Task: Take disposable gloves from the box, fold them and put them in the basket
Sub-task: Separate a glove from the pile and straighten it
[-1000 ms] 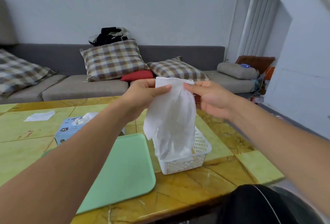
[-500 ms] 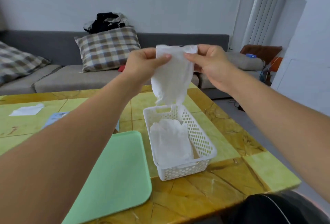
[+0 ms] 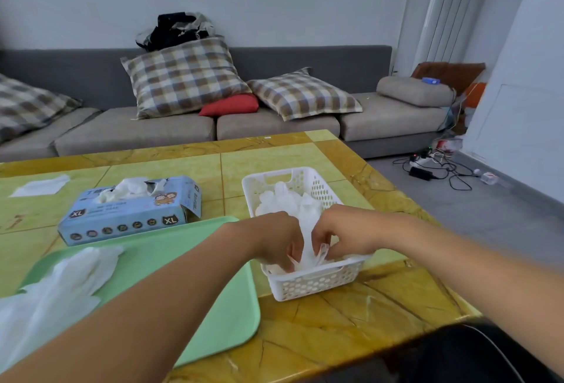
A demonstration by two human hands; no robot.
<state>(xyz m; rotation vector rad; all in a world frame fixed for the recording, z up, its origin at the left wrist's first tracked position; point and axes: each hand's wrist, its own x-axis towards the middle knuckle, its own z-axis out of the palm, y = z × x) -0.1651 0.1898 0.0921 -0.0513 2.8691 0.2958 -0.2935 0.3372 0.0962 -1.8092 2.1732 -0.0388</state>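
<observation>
Head view, only one there is. Both hands down in the white basket (image 3: 308,283), near its front end. Left hand (image 3: 276,239) has fingers curled, pinching the white glove (image 3: 308,230) it's lowering in; right hand (image 3: 345,234) likewise curled, fingertips nipping the same glove from the other side. So both grasping the glove, knuckles up, hands nearly touching w/ the glove between them. Glove stands bunched between the two hands, lower end already inside the basket on top of other gloves (image 3: 280,199) lying toward the far end. Can't tell how neatly it's folded, too crumpled and partly hidden by the fingers.

Basket sits on the yellow-green tiled table (image 3: 351,327), just right of the green tray (image 3: 213,306); the near left corner looks to touch the tray's edge. On the tray's left part lies another loose white glove (image 3: 61,288), spread flat, running off the pic's left edge. Behind the tray, blue glove box (image 3: 131,211), marked XL, w/ a white glove poking out of its top slot. Box and basket apart, bare table between. Farther left on the table, a flat white sheet (image 3: 41,185).

Beyond the table: grey sofa (image 3: 274,126) w/ plaid cushions (image 3: 183,77), one red cushion (image 3: 230,105), dark bundle of clothes (image 3: 177,28) on the backrest. Cables (image 3: 433,169) on the floor at right.
</observation>
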